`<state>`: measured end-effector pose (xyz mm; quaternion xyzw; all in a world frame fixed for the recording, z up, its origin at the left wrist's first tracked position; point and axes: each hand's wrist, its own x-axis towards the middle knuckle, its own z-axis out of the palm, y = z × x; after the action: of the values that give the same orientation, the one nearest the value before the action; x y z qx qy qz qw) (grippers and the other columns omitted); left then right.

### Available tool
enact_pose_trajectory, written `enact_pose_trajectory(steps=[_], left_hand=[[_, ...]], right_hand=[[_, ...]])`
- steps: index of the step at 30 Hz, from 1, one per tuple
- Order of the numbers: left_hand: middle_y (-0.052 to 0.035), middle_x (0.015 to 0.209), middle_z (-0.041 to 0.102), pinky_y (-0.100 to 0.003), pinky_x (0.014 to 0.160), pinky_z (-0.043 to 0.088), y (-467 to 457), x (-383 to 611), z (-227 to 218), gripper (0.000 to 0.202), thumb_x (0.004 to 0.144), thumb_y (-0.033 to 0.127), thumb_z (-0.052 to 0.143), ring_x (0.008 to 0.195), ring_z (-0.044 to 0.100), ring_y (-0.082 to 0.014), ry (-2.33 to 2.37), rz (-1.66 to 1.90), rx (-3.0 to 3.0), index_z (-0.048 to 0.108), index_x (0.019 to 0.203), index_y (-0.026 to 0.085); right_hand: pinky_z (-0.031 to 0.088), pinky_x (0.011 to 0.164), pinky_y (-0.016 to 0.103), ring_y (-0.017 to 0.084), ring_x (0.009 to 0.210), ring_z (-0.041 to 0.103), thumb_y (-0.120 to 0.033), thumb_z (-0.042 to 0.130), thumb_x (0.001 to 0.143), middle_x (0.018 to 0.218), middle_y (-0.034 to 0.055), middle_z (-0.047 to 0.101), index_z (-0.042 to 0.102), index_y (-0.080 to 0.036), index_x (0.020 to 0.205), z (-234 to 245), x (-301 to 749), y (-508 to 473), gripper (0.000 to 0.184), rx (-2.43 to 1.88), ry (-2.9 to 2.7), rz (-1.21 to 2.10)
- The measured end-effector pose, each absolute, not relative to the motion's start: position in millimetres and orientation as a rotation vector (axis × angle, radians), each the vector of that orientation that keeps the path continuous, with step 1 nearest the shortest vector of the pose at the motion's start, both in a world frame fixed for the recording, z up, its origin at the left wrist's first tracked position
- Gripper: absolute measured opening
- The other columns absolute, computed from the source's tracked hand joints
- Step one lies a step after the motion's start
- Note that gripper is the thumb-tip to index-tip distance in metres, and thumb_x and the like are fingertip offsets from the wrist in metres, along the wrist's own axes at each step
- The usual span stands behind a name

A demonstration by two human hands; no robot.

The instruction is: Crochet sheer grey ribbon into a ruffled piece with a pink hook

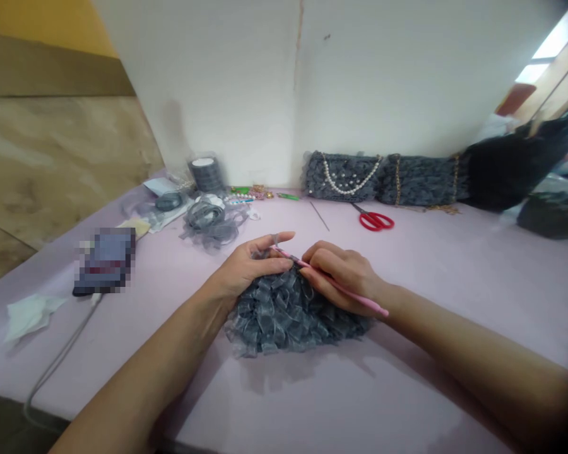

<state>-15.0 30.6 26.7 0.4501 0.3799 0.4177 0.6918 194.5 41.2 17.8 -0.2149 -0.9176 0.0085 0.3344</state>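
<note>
A ruffled grey ribbon crochet piece (284,315) hangs between my hands just over the table. My left hand (253,261) pinches its upper left edge, thumb on the work, with a strand of grey ribbon looped over the raised index finger. In my right hand (338,274) is a pink crochet hook (360,299), gripped along its handle. The hook's tip meets the top edge of the piece beside my left thumb; the exact stitch is too small to make out.
Loose grey ribbon (213,221) and a ribbon spool (206,173) lie back left. Red-handled scissors (376,221) and a thin metal rod (319,216) are behind my hands. Two ruffled bags, one with a pearl strap (353,189), stand by the wall. A phone (105,260) with a cable sits left.
</note>
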Motion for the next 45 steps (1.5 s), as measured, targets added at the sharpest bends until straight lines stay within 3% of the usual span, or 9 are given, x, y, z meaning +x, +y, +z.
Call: enact_pose_trajectory(steps=[9,19,24,27,32,35,38,43,45], left_hand=[[0.0032,0.077,0.057,-0.021,0.066,0.04,39.7,-35.2,29.3,0.05,0.069,0.019,0.079,0.068,0.054,-0.0078,0.863,0.788,1.103,0.067,0.118,0.022],[0.0008,0.073,0.063,-0.02,0.06,0.044,42.6,-47.9,27.1,0.037,0.071,0.015,0.073,0.061,0.056,-0.0083,0.803,0.669,1.014,0.071,0.108,0.019],[0.0004,0.073,0.065,-0.02,0.062,0.046,41.8,-46.2,26.7,0.036,0.069,0.015,0.075,0.062,0.059,-0.0086,0.818,0.663,1.024,0.073,0.105,0.017],[-0.002,0.082,0.069,-0.023,0.07,0.047,37.6,-33.3,25.9,0.034,0.069,0.017,0.076,0.07,0.062,-0.0105,0.78,0.669,1.054,0.073,0.103,0.018],[-0.003,0.079,0.069,-0.025,0.072,0.045,30.1,-9.9,17.9,0.028,0.065,0.022,0.081,0.071,0.062,-0.013,0.846,0.787,1.074,0.073,0.09,0.014],[-0.005,0.09,0.071,-0.028,0.078,0.046,26.4,-3.4,14.7,0.032,0.069,0.028,0.079,0.081,0.063,-0.016,0.904,0.821,1.119,0.071,0.097,0.014],[-0.0057,0.101,0.07,-0.03,0.083,0.045,24.2,-2.9,16.3,0.038,0.076,0.037,0.074,0.09,0.063,-0.0184,0.964,0.847,1.253,0.069,0.109,0.018],[-0.0069,0.109,0.07,-0.031,0.09,0.041,29.8,-16.7,28.3,0.037,0.085,0.043,0.064,0.105,0.06,-0.0223,0.97,0.904,1.48,0.071,0.113,0.02],[-0.007,0.109,0.071,-0.028,0.085,0.041,33.9,-25.1,32.3,0.038,0.088,0.044,0.059,0.108,0.058,-0.022,1.051,0.94,1.518,0.07,0.115,0.02]], right_hand=[[0.042,0.059,0.024,0.011,0.066,0.055,-0.022,0.044,0.097,0.092,0.0082,0.063,0.051,-0.018,0.085,28.9,204.4,47.2,0.014,-0.477,-2.535,0.119],[0.041,0.061,0.023,0.01,0.071,0.055,-0.02,0.045,0.096,0.102,0.0086,0.065,0.054,-0.018,0.088,40.2,204.9,43.9,0.012,-0.468,-2.501,0.487],[0.041,0.057,0.023,0.011,0.062,0.054,-0.028,0.046,0.097,0.079,0.0026,0.064,0.061,-0.017,0.097,44.1,203.5,39.1,0.019,-0.632,-2.375,0.848],[0.042,0.058,0.024,0.011,0.062,0.054,-0.03,0.043,0.098,0.075,0.0019,0.061,0.059,-0.018,0.087,36.2,193.2,34.0,0.023,-0.66,-2.179,1.015],[0.042,0.065,0.025,0.012,0.074,0.054,-0.027,0.051,0.094,0.087,0.0039,0.06,0.049,-0.018,0.07,19.0,179.6,35.0,0.026,-0.655,-2.008,0.689],[0.036,0.053,0.022,0.01,0.061,0.048,-0.033,0.052,0.094,0.07,-0.0008,0.055,0.05,-0.018,0.07,22.3,182.7,38.1,0.029,-0.867,-2.047,0.709],[0.029,0.043,0.021,0.008,0.048,0.043,-0.041,0.052,0.094,0.054,-0.0056,0.045,0.048,-0.019,0.069,33.6,187.1,37.7,0.034,-1.039,-1.982,0.934],[0.035,0.044,0.02,0.008,0.046,0.051,-0.046,0.05,0.094,0.05,-0.0051,0.053,0.05,-0.018,0.069,43.7,188.6,35.8,0.037,-1.032,-1.88,1.152],[0.035,0.045,0.019,0.008,0.047,0.05,-0.045,0.05,0.095,0.05,-0.0047,0.054,0.051,-0.018,0.07,43.3,188.9,36.2,0.037,-1.013,-1.885,1.143]])
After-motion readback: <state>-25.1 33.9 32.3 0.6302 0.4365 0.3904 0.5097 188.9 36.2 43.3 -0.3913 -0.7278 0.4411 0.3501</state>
